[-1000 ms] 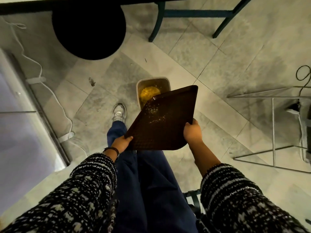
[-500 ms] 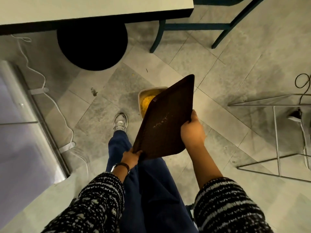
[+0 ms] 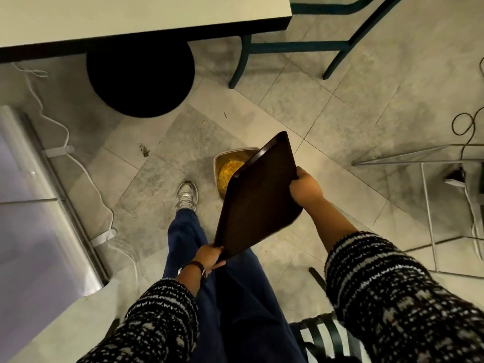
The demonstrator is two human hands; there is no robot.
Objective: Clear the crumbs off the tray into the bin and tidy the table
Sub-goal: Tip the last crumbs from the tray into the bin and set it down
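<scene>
fingers (image 3: 296,182) of both hands curl round tray (image 3: 258,195) edges.

Just behind my left grip (image 3: 210,256) a thin dark band (image 3: 197,265) circles the wrist. My left sleeve (image 3: 157,323) and the right sleeve (image 3: 392,297) behind my right grip (image 3: 305,188) are chunky knit, black flecked and striped with white. Below the grips I wear loose navy trousers (image 3: 235,297) and a grey-and-white laced trainer (image 3: 186,196).

Left hand (image 3: 209,256) low — right hand (image 3: 305,188) higher, forward, both in curled grip.
</scene>
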